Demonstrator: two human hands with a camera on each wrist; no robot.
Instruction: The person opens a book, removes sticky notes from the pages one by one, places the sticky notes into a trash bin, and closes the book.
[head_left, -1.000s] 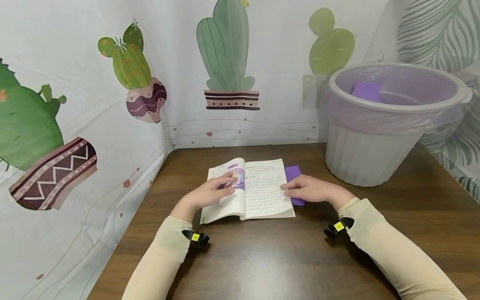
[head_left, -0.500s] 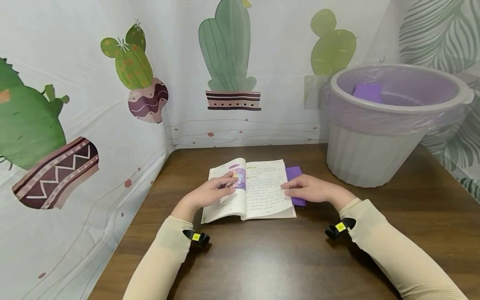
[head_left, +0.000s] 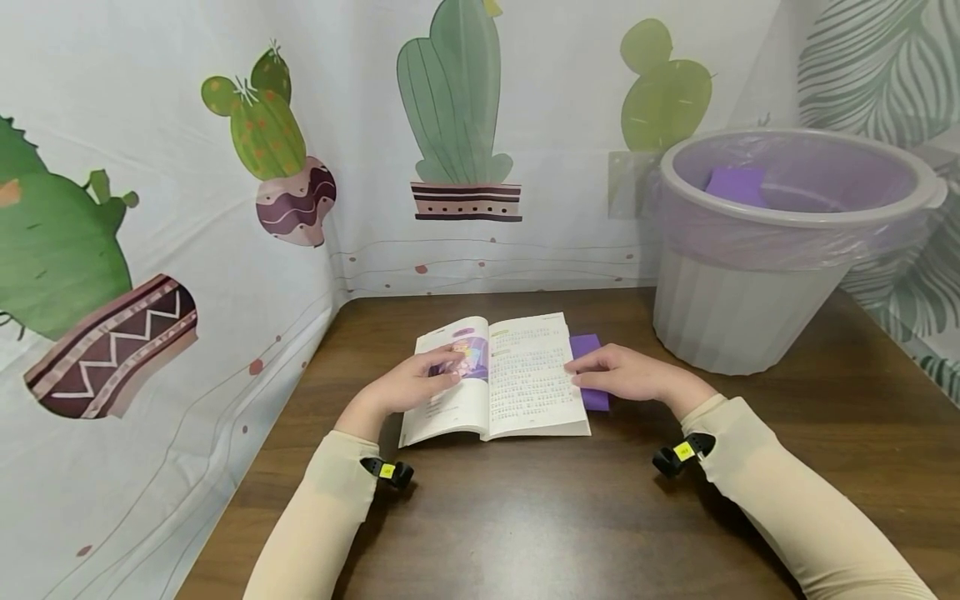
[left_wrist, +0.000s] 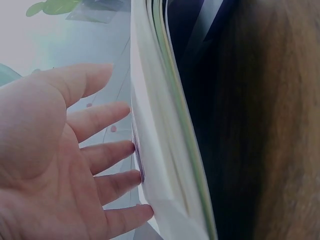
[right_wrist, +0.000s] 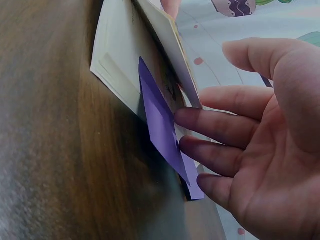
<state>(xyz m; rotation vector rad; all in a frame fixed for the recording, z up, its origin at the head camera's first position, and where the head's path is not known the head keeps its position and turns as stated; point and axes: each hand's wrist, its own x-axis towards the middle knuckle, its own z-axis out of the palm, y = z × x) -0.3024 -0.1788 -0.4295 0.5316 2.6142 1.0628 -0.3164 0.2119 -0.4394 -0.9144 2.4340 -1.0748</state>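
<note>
An open book [head_left: 528,375] lies on the wooden table, a purple illustration on its left page and printed text on the right one. Over the left page my left hand [head_left: 405,385] is spread, fingertips at the paper beside the illustration. In the left wrist view its fingers [left_wrist: 107,157] are nearly straight, tips right at the page. My right hand [head_left: 630,372] is at the book's right edge, fingers loosely extended, thumb apart from them. A purple sheet [right_wrist: 162,125] sticks out from between the pages, close by the right fingertips. The right hand partly covers it in the head view.
A grey bin [head_left: 738,308] with a clear purple-tinted liner stands at the back right of the table [head_left: 480,517]. Another purple piece [head_left: 737,185] is inside it. Behind hangs a cactus-print cloth [head_left: 360,108]. Each wrist wears a black camera strap.
My left hand has shifted a little left over the page. The right page's top edge has risen slightly, and my right hand has drifted slightly right. The purple sheet stays by the book.
</note>
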